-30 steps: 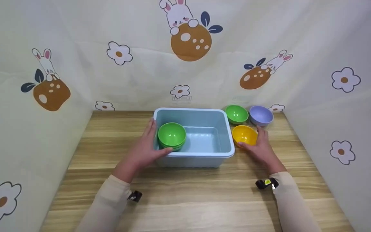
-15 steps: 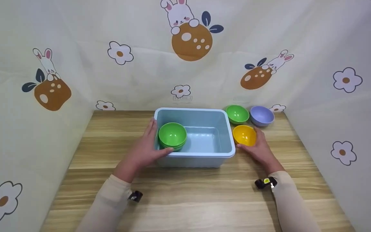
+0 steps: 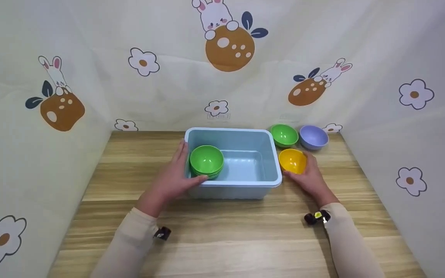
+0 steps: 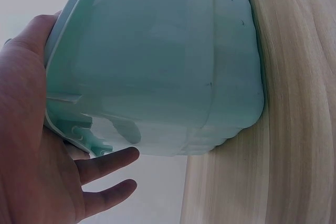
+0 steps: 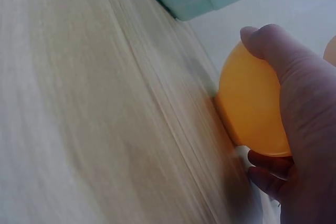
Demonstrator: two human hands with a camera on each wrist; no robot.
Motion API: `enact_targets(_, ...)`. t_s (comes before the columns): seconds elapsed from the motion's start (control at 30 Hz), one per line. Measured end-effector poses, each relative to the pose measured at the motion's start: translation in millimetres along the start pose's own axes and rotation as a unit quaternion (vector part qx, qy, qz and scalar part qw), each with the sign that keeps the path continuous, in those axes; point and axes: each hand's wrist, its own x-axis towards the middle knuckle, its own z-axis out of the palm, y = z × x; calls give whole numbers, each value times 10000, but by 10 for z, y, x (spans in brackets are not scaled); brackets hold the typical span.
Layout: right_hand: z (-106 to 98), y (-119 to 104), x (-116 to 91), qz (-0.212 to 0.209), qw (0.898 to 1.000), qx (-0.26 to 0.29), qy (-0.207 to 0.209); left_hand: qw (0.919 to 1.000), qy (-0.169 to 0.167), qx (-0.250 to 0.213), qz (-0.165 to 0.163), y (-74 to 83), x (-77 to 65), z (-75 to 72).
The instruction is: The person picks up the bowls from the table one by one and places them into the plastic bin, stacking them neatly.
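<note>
My left hand (image 3: 170,179) holds the front left corner of a light blue plastic bin (image 3: 232,192), its thumb over the front rim and fingers along the left side. In the left wrist view, two fingers (image 4: 110,163) stick out straight beside the bin's wall. Inside the bin, at the left, sits a stack of green bowls (image 3: 207,159). Just right of the bin, my right hand (image 3: 307,177) grips a yellow-orange bowl (image 3: 292,160), thumb at its near side and fingers round its right side. The right wrist view shows the bowl's base close over the tabletop.
Behind the yellow-orange bowl, a single green bowl (image 3: 284,136) and a purple bowl (image 3: 314,137) stand side by side near the back wall. The wooden table (image 3: 230,239) is enclosed at the back and sides by printed cloth (image 3: 168,92).
My right hand has drawn slightly leftward, and its fingers and thumb have closed in around the yellow-orange bowl. The left hand and the bin have stayed in place.
</note>
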Motion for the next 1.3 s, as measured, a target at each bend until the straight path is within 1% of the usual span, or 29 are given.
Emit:
enact_targets(0.17, 1, 30, 7, -145, 9998, -159, 47, 9999, -53, -129, -79, -3, 3, 0)
enact_targets(0.27, -8, 38, 3, -192, 9997, -146, 12, 9998, -57, -154, -76, -6, 6, 3)
enact_targets(0.43, -61, 14, 3, -121, 9999, -96, -21, 9999, -69, -71, -56, -2, 11, 9)
enact_targets(0.57, -131, -66, 8, -21, 9999, -119, -33, 10000, -58, -9, -27, 5, 3, 4)
enact_targets(0.7, -211, -205, 6, 142, 9996, -200, -100, 10000, -41, -1, -18, 10, -1, -4)
enact_targets(0.77, -249, -284, 9, 134, 9997, -192, -95, 10000, -43, -21, -14, 15, 0, -8)
enact_targets(1.1, -359, -685, 51, -248, 9995, -32, 176, 10000, -34, -76, 10, 14, -3, -11)
enact_targets(1.17, -375, -756, 63, -326, 9993, 31, 169, 10000, -49, -77, -7, 11, -6, -10)
enact_targets(1.3, -397, -914, 63, -348, 9994, 8, 60, 10000, -53, -62, -10, 8, -6, -8)
